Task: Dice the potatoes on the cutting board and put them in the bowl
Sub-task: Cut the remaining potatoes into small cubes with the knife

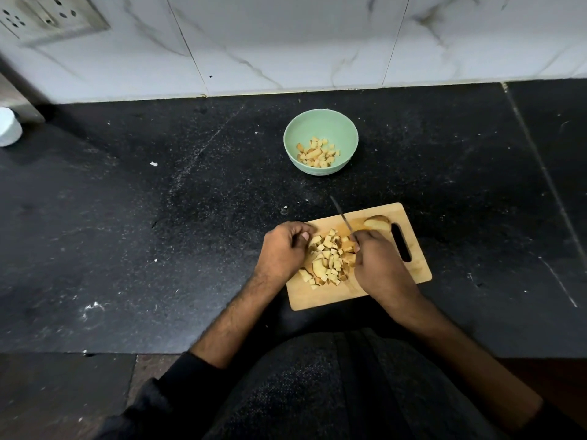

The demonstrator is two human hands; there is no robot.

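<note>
- Directly in front of the person, a rectangular light wooden cutting board [320,296] with a slot handle lies on a black speckled stone counter [158,217].
- One heap of pale diced potato cubes [328,258] sits on the board between the two hands, touching both.
- The left hand [284,249] rests at the heap's left edge with its fingers [301,235] curled inward; whether they pinch a cube cannot be told.
- The right hand [378,265] grips one thin-bladed kitchen knife [341,215] just right of the heap. Its blade points away from the person and slightly left, towards the bowl.
- One uncut potato piece with brown skin [376,222] lies at the board's far right corner, just beyond the right hand, which is the nearer hand to it.
- One round mint-green bowl [320,122] stands on the counter beyond the board, apart from it, straight ahead of the heap.
- Inside the bowl lies one small pile of potato cubes [317,152], too many to count.
- Judging by this layout, the next step is likely gathering the heap and carrying it forward to the bowl; the uncut piece still needs dicing.
- At the far left edge stands one white cylindrical container [9,127], only partly seen.
</note>
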